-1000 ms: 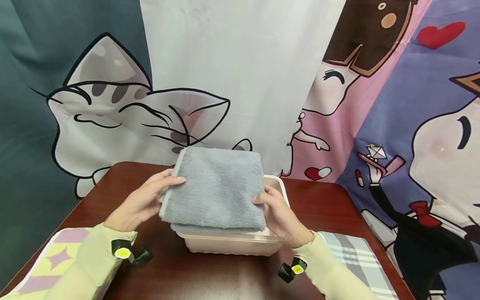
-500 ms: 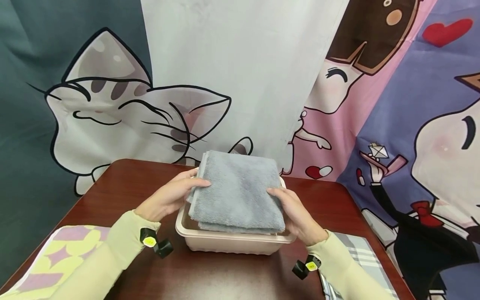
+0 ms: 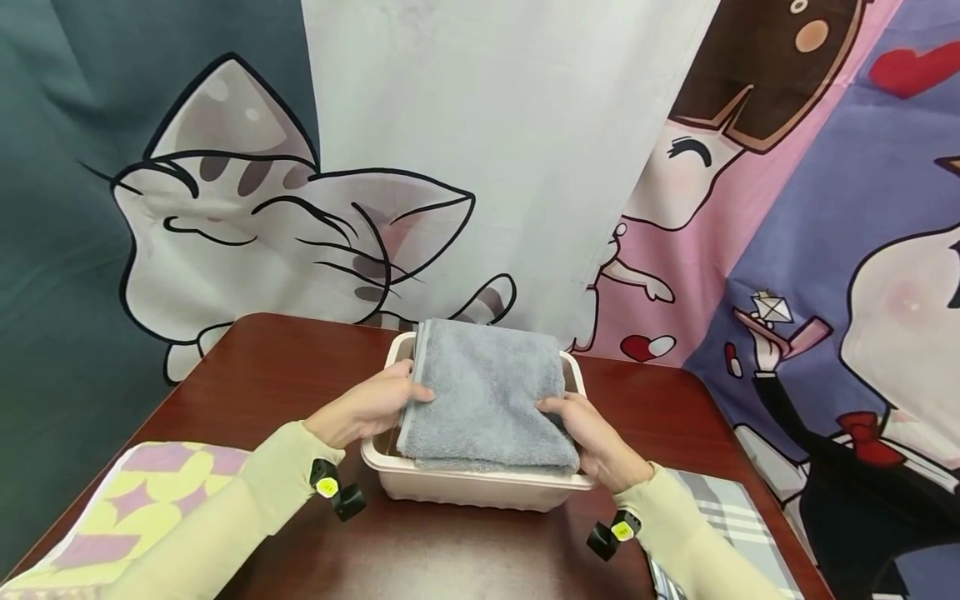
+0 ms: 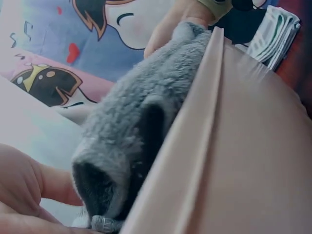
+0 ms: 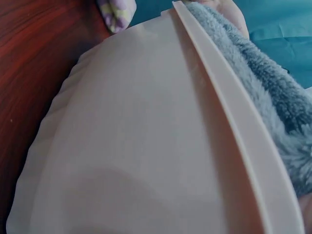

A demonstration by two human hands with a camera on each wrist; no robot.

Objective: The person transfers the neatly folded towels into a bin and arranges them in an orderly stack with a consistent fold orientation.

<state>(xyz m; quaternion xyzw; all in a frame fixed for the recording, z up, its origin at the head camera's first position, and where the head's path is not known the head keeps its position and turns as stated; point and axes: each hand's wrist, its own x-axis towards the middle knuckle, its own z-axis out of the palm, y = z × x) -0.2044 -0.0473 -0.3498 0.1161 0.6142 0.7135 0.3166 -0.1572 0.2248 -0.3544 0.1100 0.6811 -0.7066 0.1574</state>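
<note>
Left hand (image 3: pixel 372 406) and right hand (image 3: pixel 596 437) clamped on folded grey towel (image 3: pixel 487 392), thumbs on top at its left and right edges; towel lies over mouth of beige bin (image 3: pixel 476 492) on table (image 3: pixel 300 379), standing above near rim; cannot tell what underside rests on; top layer puckers by right thumb; best, it seems: hold layers together, lower evenly inside rim, slip fingers out flat, smooth pucker.

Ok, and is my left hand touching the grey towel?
Touching. The head view shows the left hand gripping the grey towel at its left edge, the thumb lying on top.
</note>
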